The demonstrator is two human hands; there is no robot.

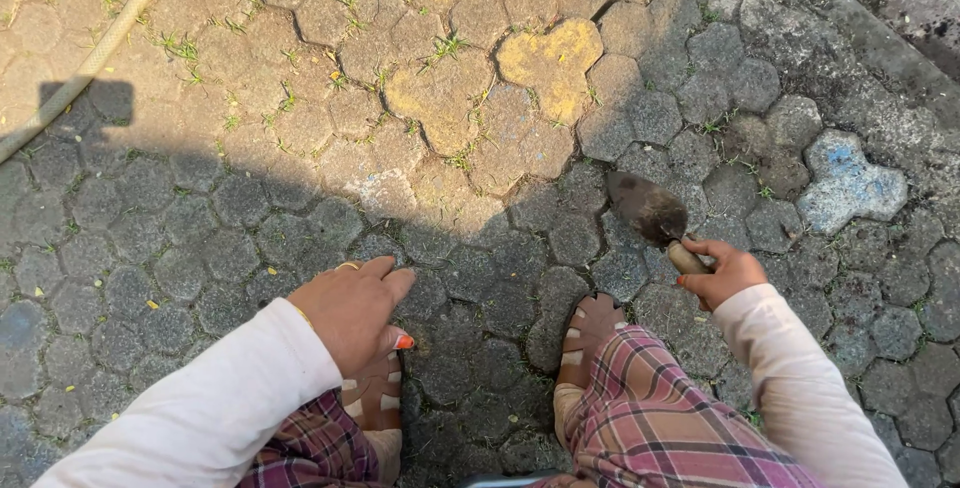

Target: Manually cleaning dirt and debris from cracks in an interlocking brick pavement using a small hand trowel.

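My right hand (727,270) grips the wooden handle of a small dirty trowel (648,210), whose dark blade points up and left over the paving stones. My left hand (352,306), with a ring and an orange-painted thumbnail, hangs low over the paving in front of my left foot, fingers together and holding nothing I can see. Both arms wear white sleeves. My feet in tan sandals (586,334) and plaid trousers show at the bottom.
The ground is interlocking paving (480,108) with small grass tufts in the joints, sunlit at the top and shaded below. A pale hose (95,56) runs along the top left. A blue-painted paver (848,184) lies at the right, by a kerb.
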